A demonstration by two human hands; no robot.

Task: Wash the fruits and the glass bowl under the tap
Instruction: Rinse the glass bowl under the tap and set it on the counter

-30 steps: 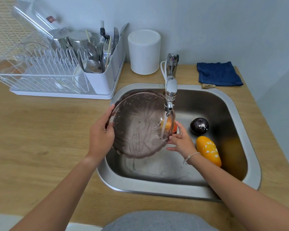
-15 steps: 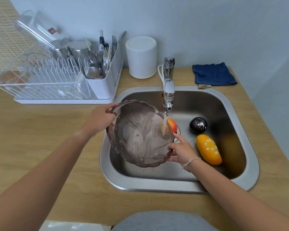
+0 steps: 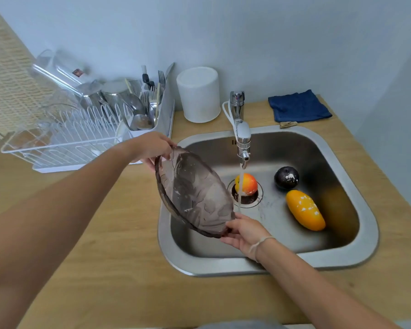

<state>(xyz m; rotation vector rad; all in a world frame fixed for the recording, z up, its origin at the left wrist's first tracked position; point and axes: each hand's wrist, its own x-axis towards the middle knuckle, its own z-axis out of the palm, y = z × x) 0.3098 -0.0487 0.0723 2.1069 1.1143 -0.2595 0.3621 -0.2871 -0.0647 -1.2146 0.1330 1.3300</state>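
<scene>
The person's two arms are bare from the near edge of the frame to the fingers; no sleeves show. The left hand (image 3: 150,146) wears no ring or band that can be seen. The right hand (image 3: 243,231) has a thin, pale cord bracelet (image 3: 261,245) looped loosely round the wrist, a double strand. At the near edge, between the arms, a strip of grey garment (image 3: 237,325) shows, plain and without markings.

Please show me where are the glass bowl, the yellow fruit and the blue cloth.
glass bowl (image 3: 197,195): head view, on its patterned outer wall.
yellow fruit (image 3: 305,210): head view, middle of its skin, in the sink.
blue cloth (image 3: 298,106): head view, centre of the folded fabric on the counter.
</scene>
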